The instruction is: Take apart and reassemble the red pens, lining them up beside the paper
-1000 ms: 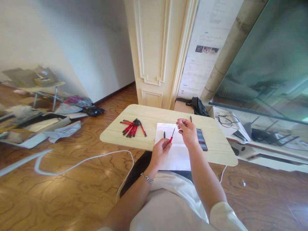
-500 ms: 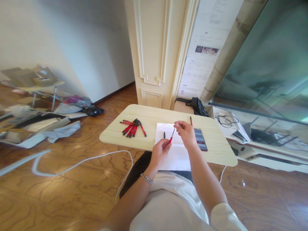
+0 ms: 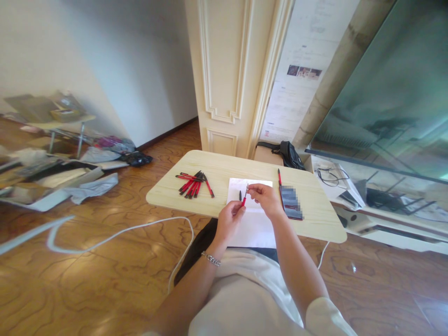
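Note:
My left hand (image 3: 230, 221) is closed around the red barrel of a pen (image 3: 243, 202), held over a white sheet of paper (image 3: 255, 231). A thin dark refill (image 3: 245, 193) sticks up out of that barrel. At its upper end my right hand (image 3: 264, 198) pinches the refill, with the fingertips close together. On the paper, just beyond my left hand, lies a small black pen cap (image 3: 240, 195). Several red and black pens (image 3: 194, 185) lie in a loose pile to the left on the table.
One more red and black pen (image 3: 279, 177) rests on the pale wooden table (image 3: 318, 210), beside a dark flat object (image 3: 291, 203), partly pixelated. Past the far edge is a black bag (image 3: 291, 155). A white cable (image 3: 140, 229) runs over the floor at left.
My right hand has come down and left, nearer to the barrel, so less of the refill shows between my hands. More of the dark flat object is uncovered.

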A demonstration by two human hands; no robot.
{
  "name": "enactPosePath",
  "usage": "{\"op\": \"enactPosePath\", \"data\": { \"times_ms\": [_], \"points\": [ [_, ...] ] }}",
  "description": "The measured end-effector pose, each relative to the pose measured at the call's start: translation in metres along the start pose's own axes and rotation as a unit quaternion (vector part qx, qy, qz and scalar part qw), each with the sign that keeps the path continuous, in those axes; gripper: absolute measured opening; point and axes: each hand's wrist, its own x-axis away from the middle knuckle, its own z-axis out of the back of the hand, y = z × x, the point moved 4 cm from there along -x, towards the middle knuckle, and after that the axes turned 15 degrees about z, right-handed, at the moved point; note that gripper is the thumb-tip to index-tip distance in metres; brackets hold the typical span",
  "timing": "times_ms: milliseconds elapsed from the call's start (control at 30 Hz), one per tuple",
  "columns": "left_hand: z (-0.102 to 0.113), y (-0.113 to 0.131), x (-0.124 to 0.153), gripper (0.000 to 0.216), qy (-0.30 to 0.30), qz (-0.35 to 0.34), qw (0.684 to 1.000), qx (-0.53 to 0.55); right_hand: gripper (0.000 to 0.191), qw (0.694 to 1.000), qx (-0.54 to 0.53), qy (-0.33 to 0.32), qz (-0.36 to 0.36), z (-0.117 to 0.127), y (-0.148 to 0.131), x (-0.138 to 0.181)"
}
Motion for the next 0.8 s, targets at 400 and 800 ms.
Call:
{"op": "enactPosePath", "data": {
  "times_ms": [400, 800],
  "points": [
    [0.006, 0.000, -0.003, 0.030, 0.005, 0.010, 0.999, 0.030, 0.023, 0.891, 0.424, -0.095, -0.133, -0.028, 0.036, -0.029],
    [-0.005, 0.002, 0.002, 0.026, 0.001, -0.007, 1.000, 0.005, 0.043, 0.983, -0.113, 0.144, 0.011, 0.021, -0.022, -0.024]
  ]
}}
